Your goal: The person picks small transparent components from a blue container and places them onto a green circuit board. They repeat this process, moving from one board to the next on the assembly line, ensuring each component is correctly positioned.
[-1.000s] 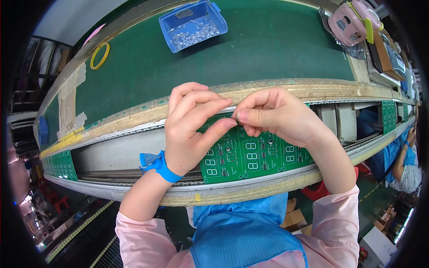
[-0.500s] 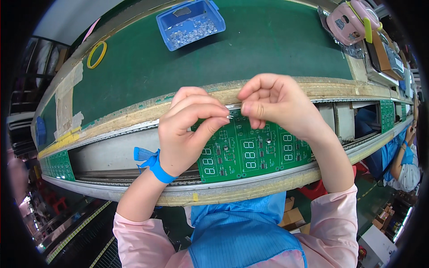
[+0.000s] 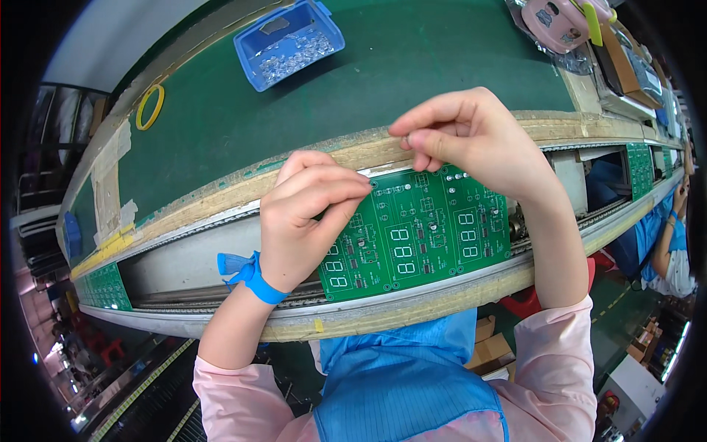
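A green circuit board [image 3: 434, 254] with white digit outlines lies on the rails in front of me; several small pale parts stand on it. Over its upper left corner is my left hand [image 3: 305, 214], thumb and forefinger pinched together near the board's far edge. Whatever that pinch holds is hidden. My right hand [image 3: 475, 144] is raised over the board's far right part, above the wooden ledge. Its thumb and forefinger close on a tiny thing at their tips, too small to name. A blue band is round my left wrist.
A blue bin [image 3: 329, 28] of small clear parts stands on the green tabletop [image 3: 184, 169]. There is a yellow ring [image 3: 150, 107] at left, and a pink container [image 3: 556, 26] at far right. More boards sit along the rails, and another person [image 3: 666, 254] is at right.
My right hand has moved up and away from my left, widening the gap between them. The small clear part seen at my left fingertips no longer shows. The view has shifted slightly.
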{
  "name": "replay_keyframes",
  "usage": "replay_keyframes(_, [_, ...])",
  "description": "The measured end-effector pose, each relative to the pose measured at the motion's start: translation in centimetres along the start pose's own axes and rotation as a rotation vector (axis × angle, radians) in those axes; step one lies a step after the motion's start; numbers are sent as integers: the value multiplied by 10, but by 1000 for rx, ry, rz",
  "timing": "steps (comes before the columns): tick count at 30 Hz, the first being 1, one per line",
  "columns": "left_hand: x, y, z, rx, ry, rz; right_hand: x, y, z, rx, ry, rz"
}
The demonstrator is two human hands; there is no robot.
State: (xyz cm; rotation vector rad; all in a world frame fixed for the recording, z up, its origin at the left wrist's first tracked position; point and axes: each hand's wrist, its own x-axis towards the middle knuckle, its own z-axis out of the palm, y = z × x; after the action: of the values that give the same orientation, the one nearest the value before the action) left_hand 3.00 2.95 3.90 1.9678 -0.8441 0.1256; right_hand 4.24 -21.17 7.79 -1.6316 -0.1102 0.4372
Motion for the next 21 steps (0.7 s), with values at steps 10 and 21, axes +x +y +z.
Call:
replay_keyframes(10, [5,1,20,164,-11,-68,0,8,7,-386,80,-175])
replay_keyframes(21, [1,6,27,213,-33,-125,2,12,4,-494,152,-142])
